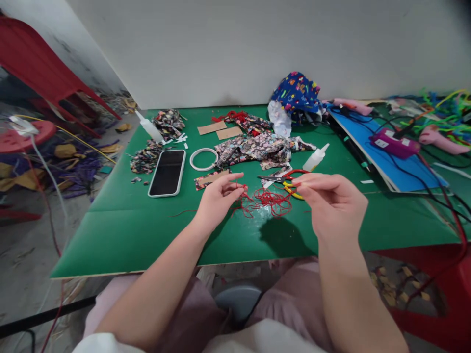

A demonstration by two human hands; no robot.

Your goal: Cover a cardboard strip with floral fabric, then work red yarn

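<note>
Loose red string (pixel 272 200) lies in a tangle on the green tabletop, between my two hands. My left hand (pixel 221 198) is at the tangle's left side, thumb and fingers pinched on the red string. Raised a little higher on the right, my right hand (pixel 333 203) pinches a piece of red string between thumb and forefinger. Just behind the right fingertips lie scissors (pixel 274 179) with red and yellow handles, partly hidden by that hand. A fabric-covered strip of card (pixel 211 180) lies behind my left hand.
A phone (pixel 167 172), a white ring (pixel 204 159) and a glue bottle (pixel 149 128) sit on the left. Floral fabric (pixel 257 149) and brown card pieces (pixel 217 128) lie behind. Another bottle (pixel 315 158) stands right, near a blue folder (pixel 390 157), a purple device (pixel 394 144) and cables.
</note>
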